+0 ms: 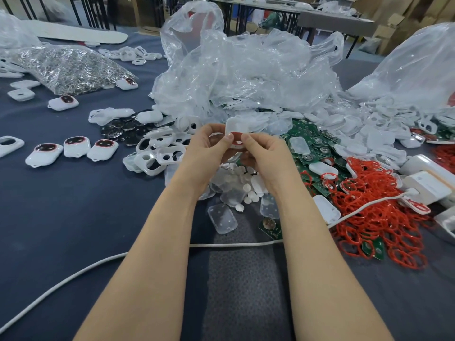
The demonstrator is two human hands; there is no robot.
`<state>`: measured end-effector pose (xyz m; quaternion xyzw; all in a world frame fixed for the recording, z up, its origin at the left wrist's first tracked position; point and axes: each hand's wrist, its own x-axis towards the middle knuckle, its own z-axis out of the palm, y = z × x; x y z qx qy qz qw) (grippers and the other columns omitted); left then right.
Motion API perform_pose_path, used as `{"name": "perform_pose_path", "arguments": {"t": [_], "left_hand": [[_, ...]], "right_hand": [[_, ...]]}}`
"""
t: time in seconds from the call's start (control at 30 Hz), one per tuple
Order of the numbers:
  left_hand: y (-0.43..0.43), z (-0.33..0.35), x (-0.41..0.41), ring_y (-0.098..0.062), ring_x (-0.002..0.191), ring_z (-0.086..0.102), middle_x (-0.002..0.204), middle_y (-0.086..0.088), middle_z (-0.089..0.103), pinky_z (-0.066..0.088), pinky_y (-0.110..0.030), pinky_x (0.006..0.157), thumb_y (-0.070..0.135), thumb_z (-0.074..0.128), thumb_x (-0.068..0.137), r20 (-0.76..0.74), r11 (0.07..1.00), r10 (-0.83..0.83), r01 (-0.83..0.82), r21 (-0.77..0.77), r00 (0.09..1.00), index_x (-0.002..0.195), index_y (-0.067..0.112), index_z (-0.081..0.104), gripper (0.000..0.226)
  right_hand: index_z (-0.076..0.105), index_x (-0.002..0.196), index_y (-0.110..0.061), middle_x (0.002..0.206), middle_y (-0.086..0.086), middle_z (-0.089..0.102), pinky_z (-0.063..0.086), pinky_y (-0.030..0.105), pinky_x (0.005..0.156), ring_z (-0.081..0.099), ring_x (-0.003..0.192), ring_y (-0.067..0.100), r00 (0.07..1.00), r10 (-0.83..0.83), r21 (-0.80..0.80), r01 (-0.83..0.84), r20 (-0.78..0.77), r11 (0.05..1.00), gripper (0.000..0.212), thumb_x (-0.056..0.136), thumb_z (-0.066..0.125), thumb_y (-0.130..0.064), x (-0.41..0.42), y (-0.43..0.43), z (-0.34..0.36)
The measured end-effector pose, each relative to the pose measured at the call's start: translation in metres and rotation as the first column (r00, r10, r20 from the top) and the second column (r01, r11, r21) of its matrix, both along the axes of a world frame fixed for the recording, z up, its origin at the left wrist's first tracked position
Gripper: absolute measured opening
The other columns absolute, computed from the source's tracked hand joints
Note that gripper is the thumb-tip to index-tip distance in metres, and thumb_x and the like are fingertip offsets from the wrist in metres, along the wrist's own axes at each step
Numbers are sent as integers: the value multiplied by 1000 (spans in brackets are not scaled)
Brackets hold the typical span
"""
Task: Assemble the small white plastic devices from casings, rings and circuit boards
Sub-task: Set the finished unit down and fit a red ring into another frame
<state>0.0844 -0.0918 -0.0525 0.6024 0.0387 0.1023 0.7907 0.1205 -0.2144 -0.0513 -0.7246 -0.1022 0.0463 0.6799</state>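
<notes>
White casing is held above the worktop, pinched by both hands. Left hand and right hand press thumb-tips on its red ring, forearms stretched forward, side by side. Green circuit boards lie just right.

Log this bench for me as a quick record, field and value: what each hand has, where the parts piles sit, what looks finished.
left hand: grips the white casing, thumb at its red ring
right hand: pinches the same casing, thumb at the ring
loose red rings: heaped on the table, right of the hands
circuit boards: green, piled beyond the right hand
done-looking devices: three in a row, far left
white cable: runs under both forearms
</notes>
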Motion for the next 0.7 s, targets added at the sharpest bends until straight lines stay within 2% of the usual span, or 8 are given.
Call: {"name": "perform_pose_path", "arguments": {"t": [0.17, 0.27, 0.37, 0.43, 0.5, 0.57, 0.63, 0.7], "left_hand": [[-3, -2, 2, -19, 92, 71, 93, -5, 73, 55, -33, 88, 8, 55, 96, 0, 987, 83, -82, 141, 997, 101, 13, 58, 7], [-3, 0, 1, -15, 88, 72, 93, -6, 74, 56, -27, 84, 11, 59, 94, 12, 991, 64, -65, 118, 998, 105, 10, 60, 11], [-6, 0, 3, -13, 92, 69, 98, -4, 71, 55, -23, 85, 11, 53, 98, 3, 980, 125, -124, 158, 992, 110, 11, 62, 15], [-7, 1, 5, -14, 101, 66, 103, -1, 68, 53, -27, 91, 12, 47, 100, -11, 970, 165, -160, 183, 986, 108, 15, 63, 18], [-7, 3, 4, -15, 104, 66, 107, 0, 68, 53, -28, 92, 18, 48, 101, -13, 989, 108, -106, 105, 994, 111, 14, 62, 18], [-7, 3, 3, -20, 106, 66, 111, -7, 69, 53, -31, 92, 22, 50, 100, 4, 996, 22, -23, 84, 1000, 118, 7, 61, 26], [-7, 3, 3, -20, 100, 68, 105, -11, 70, 55, -30, 87, 20, 51, 99, 18, 993, 40, -41, 112, 999, 117, 4, 61, 26], [-6, 3, 3, -13, 84, 70, 92, -7, 70, 56, -22, 74, 14, 50, 99, 7, 989, 131, -131, 62, 991, 106, 7, 63, 16]], "right_hand": [[67, 103, -12, 76, 4, 68, 55, 24, 61, 62, 56, 4, 985, -89, -149, 111, 150, 983, 14, 93, 60, -20, 0, -1, 0], [68, 97, -16, 77, 5, 70, 55, 31, 67, 61, 61, 7, 986, -94, -105, 109, 138, 989, 10, 92, 62, -20, -1, -3, 2], [63, 89, -18, 73, -3, 64, 53, 29, 66, 61, 61, 6, 983, -120, -35, 126, 136, 991, 2, 90, 64, -17, -4, 1, 6], [57, 80, -24, 73, -8, 59, 51, 31, 69, 62, 68, 14, 948, -223, -40, 238, 227, 970, 13, 89, 64, -17, -4, 4, 6], [57, 81, -24, 75, -9, 58, 47, 28, 69, 60, 74, 17, 897, -255, -137, 321, 361, 937, 12, 90, 64, -21, -6, 6, 7], [65, 90, -18, 84, -1, 66, 47, 25, 71, 61, 79, 16, 895, -149, -235, 266, 421, 935, 3, 91, 63, -19, -11, 10, 7], [70, 105, -13, 94, 5, 71, 51, 28, 80, 65, 88, 17, 909, 16, -342, 140, 417, 929, 20, 91, 58, -9, -15, 13, 9], [70, 108, -14, 94, 3, 72, 55, 31, 82, 68, 87, 17, 941, 81, -303, 24, 329, 953, 26, 91, 54, -3, -18, 12, 18]]}}
